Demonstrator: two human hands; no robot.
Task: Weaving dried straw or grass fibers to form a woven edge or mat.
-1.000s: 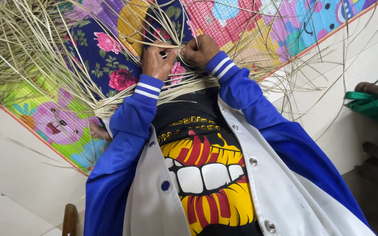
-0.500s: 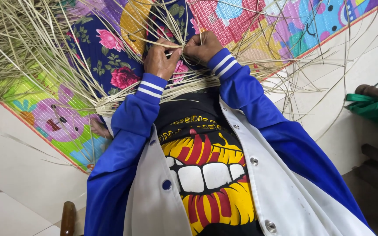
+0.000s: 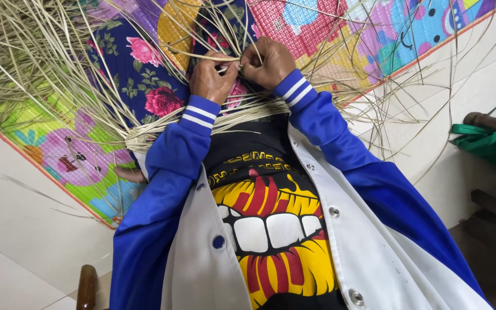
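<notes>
While both hands meet, left hand (image 3: 212, 77) fingers pinching straw strands (image 3: 58, 69), right hand (image 3: 268, 62) likewise, colourful mat (image 3: 81, 166) beneath.

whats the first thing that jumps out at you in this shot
Two hands meet at top centre, the left hand and right hand pinching thin pale straw strips that fan out to the upper left. Beneath them lies a bright patterned mat, and a green bag sits at the right edge.

i see long, thin, pale straw strips (image 3: 58, 74) fanned loosely across the mat, their near ends gathered in a flat woven band at my lap, a few strands pinched up between both hands.
</notes>
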